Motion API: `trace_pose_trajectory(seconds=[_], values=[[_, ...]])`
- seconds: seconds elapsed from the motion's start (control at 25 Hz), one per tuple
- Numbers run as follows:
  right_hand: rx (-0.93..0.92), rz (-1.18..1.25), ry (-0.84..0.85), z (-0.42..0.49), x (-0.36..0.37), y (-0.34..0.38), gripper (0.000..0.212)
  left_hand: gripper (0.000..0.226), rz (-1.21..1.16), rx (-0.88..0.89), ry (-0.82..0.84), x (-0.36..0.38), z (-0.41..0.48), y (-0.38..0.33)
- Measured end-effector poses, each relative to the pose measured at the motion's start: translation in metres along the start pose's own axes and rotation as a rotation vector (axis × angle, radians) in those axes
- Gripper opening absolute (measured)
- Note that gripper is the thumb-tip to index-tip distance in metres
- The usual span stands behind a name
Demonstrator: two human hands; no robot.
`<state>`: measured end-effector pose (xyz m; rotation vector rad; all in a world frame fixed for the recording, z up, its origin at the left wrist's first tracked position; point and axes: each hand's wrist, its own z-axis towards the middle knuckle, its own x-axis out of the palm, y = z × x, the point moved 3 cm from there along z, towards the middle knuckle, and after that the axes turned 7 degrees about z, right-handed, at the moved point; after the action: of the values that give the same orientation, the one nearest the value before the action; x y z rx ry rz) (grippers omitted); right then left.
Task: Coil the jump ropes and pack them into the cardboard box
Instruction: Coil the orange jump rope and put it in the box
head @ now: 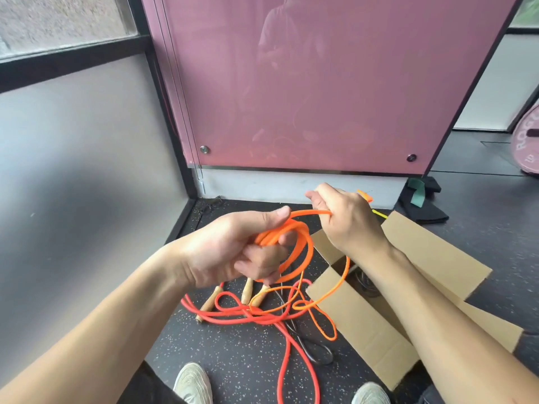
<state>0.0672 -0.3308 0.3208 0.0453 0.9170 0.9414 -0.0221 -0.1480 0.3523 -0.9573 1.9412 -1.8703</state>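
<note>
Left hand (233,252): palm turned up, fingers and thumb curled around a bundle of coiled turns of the orange jump rope (309,246).
Right hand (347,220): raised beside the left, fingers closed tightly on a single strand of the same rope, which runs straight across to the coil.
Orange jump rope, free part: hangs from the coil past the cardboard box (364,325) and lies in loose loops on the floor (233,351).
Cardboard box: on the floor below the right forearm, flaps open; something dark lies inside, too hidden to tell.
Red jump rope (285,345): uncoiled on the floor under the hands, crossing the orange loops, near the wooden handles (210,301).
Black rope (303,344): on the floor just beside the box.
</note>
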Motion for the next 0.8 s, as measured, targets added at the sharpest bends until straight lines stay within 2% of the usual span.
trace_pose_trajectory(seconds=[0.12,0.2,0.28,0.36,0.48,0.56,0.68,0.8], values=[[0.161,-0.146,-0.053,-0.003,-0.008,-0.028,0.042,0.034,-0.012,-0.042,0.078,-0.005,-0.012,-0.004],[0.186,-0.222,-0.099,-0.005,-0.008,-0.028,0.040,0.034,-0.066,-0.032,0.061,-0.010,-0.015,-0.006],[0.233,-0.212,-0.070,-0.005,0.003,-0.025,0.037,0.033,-0.096,-0.016,-0.007,-0.012,-0.014,-0.010],[0.275,-0.181,-0.007,-0.009,0.014,-0.026,0.033,0.034,-0.074,-0.013,-0.198,-0.016,-0.014,-0.013],[0.210,-0.116,0.012,-0.018,0.023,-0.021,0.033,0.031,0.069,-0.043,-0.636,-0.046,-0.023,-0.010],[0.109,-0.002,-0.007,-0.021,0.021,-0.008,0.033,0.028,0.118,-0.105,-0.767,-0.061,-0.029,-0.001],[-0.006,0.198,-0.010,-0.018,0.013,0.007,0.037,0.024,0.058,-0.180,-0.669,-0.059,-0.030,0.007],[0.044,0.207,0.079,-0.017,0.010,-0.003,0.036,0.021,-0.159,-0.042,-0.435,-0.042,-0.029,-0.009]])
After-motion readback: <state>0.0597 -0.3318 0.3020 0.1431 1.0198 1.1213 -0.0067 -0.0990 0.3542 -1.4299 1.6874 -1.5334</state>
